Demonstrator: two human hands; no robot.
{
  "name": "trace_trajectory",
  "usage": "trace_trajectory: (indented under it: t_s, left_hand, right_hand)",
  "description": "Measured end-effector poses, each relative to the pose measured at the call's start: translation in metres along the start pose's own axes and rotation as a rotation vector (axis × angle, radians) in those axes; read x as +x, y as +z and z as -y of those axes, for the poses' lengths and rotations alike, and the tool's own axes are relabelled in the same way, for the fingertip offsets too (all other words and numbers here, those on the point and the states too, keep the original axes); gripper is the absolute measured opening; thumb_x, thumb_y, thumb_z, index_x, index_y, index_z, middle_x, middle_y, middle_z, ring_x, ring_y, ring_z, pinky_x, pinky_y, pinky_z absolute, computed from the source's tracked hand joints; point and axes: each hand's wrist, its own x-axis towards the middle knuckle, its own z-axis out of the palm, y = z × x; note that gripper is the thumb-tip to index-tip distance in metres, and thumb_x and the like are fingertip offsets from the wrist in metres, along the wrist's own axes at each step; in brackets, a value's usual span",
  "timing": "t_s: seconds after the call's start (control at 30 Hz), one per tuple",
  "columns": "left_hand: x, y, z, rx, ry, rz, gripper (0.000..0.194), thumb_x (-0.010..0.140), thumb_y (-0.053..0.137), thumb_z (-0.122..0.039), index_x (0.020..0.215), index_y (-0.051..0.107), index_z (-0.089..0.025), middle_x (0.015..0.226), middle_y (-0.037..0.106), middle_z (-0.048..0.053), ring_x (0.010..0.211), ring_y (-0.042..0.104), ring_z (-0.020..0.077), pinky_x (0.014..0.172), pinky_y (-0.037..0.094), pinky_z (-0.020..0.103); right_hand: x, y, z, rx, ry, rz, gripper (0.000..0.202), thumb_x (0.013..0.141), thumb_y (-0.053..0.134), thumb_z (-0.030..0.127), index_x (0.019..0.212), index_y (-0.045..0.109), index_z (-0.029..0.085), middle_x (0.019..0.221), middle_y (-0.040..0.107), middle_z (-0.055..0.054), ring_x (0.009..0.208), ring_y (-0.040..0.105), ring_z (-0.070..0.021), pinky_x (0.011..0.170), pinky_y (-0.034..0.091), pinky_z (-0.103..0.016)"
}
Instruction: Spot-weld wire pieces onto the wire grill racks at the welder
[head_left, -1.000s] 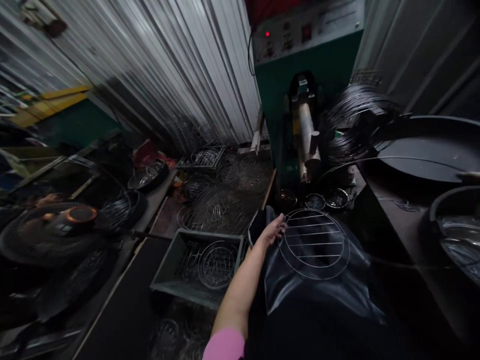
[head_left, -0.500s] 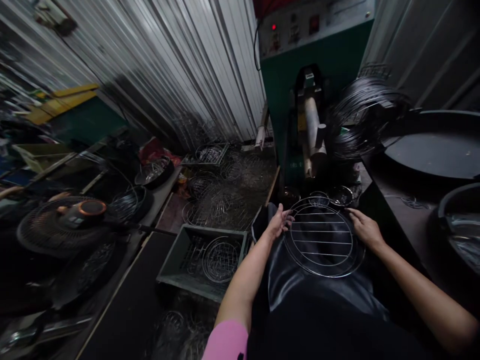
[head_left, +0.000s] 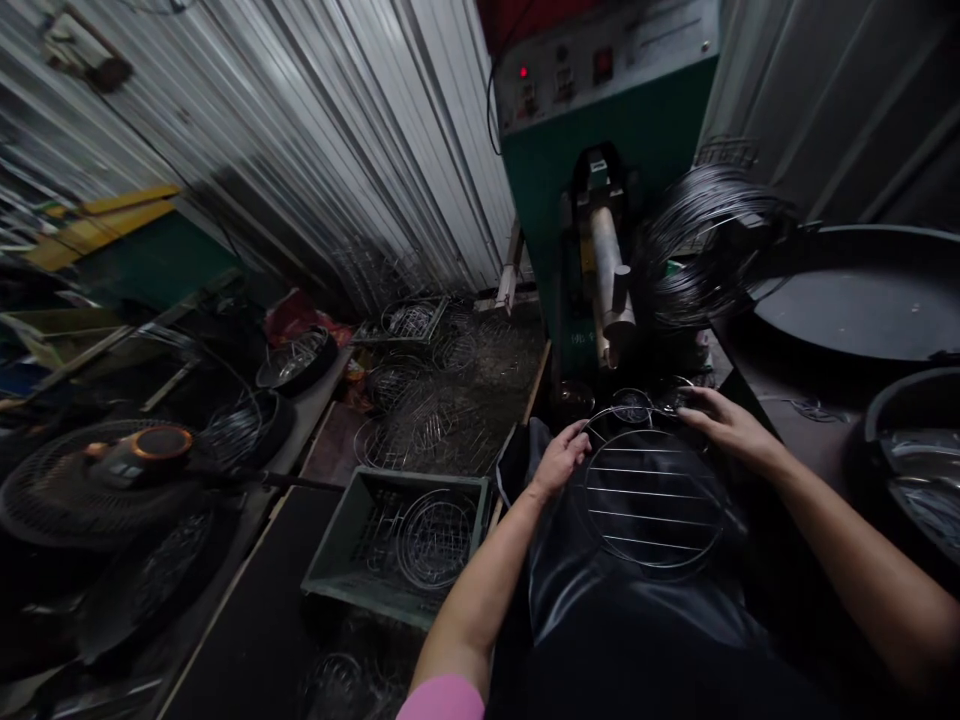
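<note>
A round wire rack [head_left: 649, 492] with several parallel crossbars lies over the dark apron on my lap. My left hand [head_left: 562, 460] is closed on the upper left of its outer wire. At the upper right, my right hand [head_left: 724, 425] has its thumb and fingers together at the wire's edge; the exact contact is hard to make out. Just beyond the rack sit small shiny wire pieces [head_left: 630, 405], partly behind its rim. A green machine [head_left: 611, 110] with a metal cylinder arm [head_left: 607, 250] stands in front of me.
A green plastic crate [head_left: 322, 560] with round wire pieces stands at my left, near a floor heap of wire parts [head_left: 435, 410]. A fan [head_left: 97, 470] is farther left. On the right are a wire coil [head_left: 705, 240] and black round trays [head_left: 847, 310].
My right hand has moved up along the rack's edge, and my left hand has closed on the wire. The rack has tilted and shifted slightly. The view has swung slightly right.
</note>
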Motion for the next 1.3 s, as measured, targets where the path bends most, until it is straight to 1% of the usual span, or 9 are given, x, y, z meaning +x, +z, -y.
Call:
trace_trajectory:
  t_s: [0.17, 0.37, 0.57, 0.7, 0.83, 0.93, 1.07, 1.17, 1.3]
  left_hand:
    - [-0.002, 0.003, -0.008, 0.095, 0.046, 0.050, 0.052, 0.077, 0.059, -0.038, 0.124, 0.052, -0.016, 0.076, 0.053, 0.000, 0.054, 0.037, 0.0048, 0.052, 0.030, 0.019]
    - [0.001, -0.006, -0.001, 0.119, 0.049, 0.078, 0.052, 0.079, 0.054, -0.039, 0.126, 0.049, -0.017, 0.078, 0.053, 0.001, 0.054, 0.036, 0.0053, 0.051, 0.029, 0.019]
    - [0.007, -0.013, -0.002, 0.188, 0.018, 0.082, 0.044, 0.078, 0.050, -0.029, 0.121, 0.047, -0.019, 0.086, 0.055, 0.002, 0.065, 0.047, 0.0081, 0.051, 0.032, 0.017]
    - [0.010, -0.002, -0.021, 0.330, -0.015, 0.139, 0.040, 0.080, 0.048, -0.037, 0.116, 0.049, -0.020, 0.100, 0.056, 0.004, 0.086, 0.054, 0.0132, 0.064, 0.042, 0.022]
    - [0.012, 0.014, -0.047, 0.687, 0.101, 0.192, 0.064, 0.067, 0.064, -0.050, 0.121, 0.047, -0.020, 0.109, 0.057, 0.007, 0.100, 0.053, 0.0206, 0.086, 0.042, 0.033]
    - [0.014, 0.022, -0.057, 0.914, 0.156, 0.202, 0.081, 0.055, 0.071, -0.057, 0.123, 0.046, -0.022, 0.115, 0.056, 0.009, 0.104, 0.052, 0.0256, 0.089, 0.041, 0.038]
    - [0.019, 0.026, -0.052, 0.943, 0.213, 0.180, 0.065, 0.065, 0.065, -0.055, 0.120, 0.048, -0.025, 0.111, 0.059, 0.004, 0.099, 0.056, 0.0209, 0.085, 0.044, 0.033]
    - [0.020, 0.029, -0.048, 1.037, 0.245, 0.117, 0.053, 0.070, 0.064, -0.050, 0.115, 0.049, -0.026, 0.106, 0.059, 0.002, 0.096, 0.056, 0.0190, 0.080, 0.045, 0.031]
    - [0.008, 0.033, -0.067, 1.310, 0.308, 0.054, 0.030, 0.074, 0.061, -0.045, 0.093, 0.056, -0.022, 0.097, 0.059, 0.003, 0.089, 0.056, 0.0191, 0.076, 0.044, 0.032]
  right_hand:
    - [0.033, 0.008, 0.017, 0.210, 0.125, 0.296, 0.055, 0.070, 0.054, 0.064, 0.099, 0.062, 0.018, 0.102, 0.065, -0.007, 0.098, 0.058, -0.0242, 0.082, 0.048, -0.034]
    - [0.048, 0.013, 0.012, 0.237, 0.222, 0.426, 0.051, 0.064, 0.061, 0.059, 0.093, 0.066, 0.019, 0.084, 0.066, -0.005, 0.073, 0.061, -0.0196, 0.064, 0.049, -0.030]
    - [0.028, 0.002, 0.030, 0.104, 0.013, 0.211, 0.043, 0.060, 0.063, 0.058, 0.079, 0.069, 0.019, 0.081, 0.066, -0.004, 0.083, 0.058, -0.0230, 0.078, 0.043, -0.031]
    - [0.009, 0.008, 0.033, 0.164, 0.070, 0.220, 0.040, 0.059, 0.062, 0.057, 0.072, 0.065, 0.020, 0.074, 0.064, -0.002, 0.077, 0.057, -0.0212, 0.070, 0.043, -0.030]
    - [0.003, 0.014, 0.041, 0.309, 0.161, 0.273, 0.034, 0.062, 0.061, 0.052, 0.074, 0.063, 0.020, 0.069, 0.062, 0.000, 0.066, 0.056, -0.0174, 0.061, 0.043, -0.028]
    - [0.005, 0.015, 0.047, 0.397, 0.242, 0.317, 0.031, 0.060, 0.065, 0.049, 0.069, 0.062, 0.020, 0.063, 0.061, 0.000, 0.058, 0.054, -0.0161, 0.054, 0.041, -0.027]
    - [0.013, 0.019, 0.045, 0.428, 0.322, 0.247, 0.031, 0.054, 0.072, 0.047, 0.058, 0.058, 0.019, 0.054, 0.056, 0.000, 0.049, 0.048, -0.0128, 0.046, 0.037, -0.026]
    - [0.018, 0.026, 0.041, 0.461, 0.312, 0.187, 0.030, 0.055, 0.074, 0.042, 0.061, 0.059, 0.017, 0.056, 0.058, -0.001, 0.050, 0.049, -0.0115, 0.048, 0.037, -0.025]
    - [0.018, 0.022, 0.054, 0.436, 0.230, 0.142, 0.030, 0.059, 0.073, 0.043, 0.064, 0.061, 0.016, 0.057, 0.059, -0.001, 0.051, 0.049, -0.0107, 0.049, 0.037, -0.024]
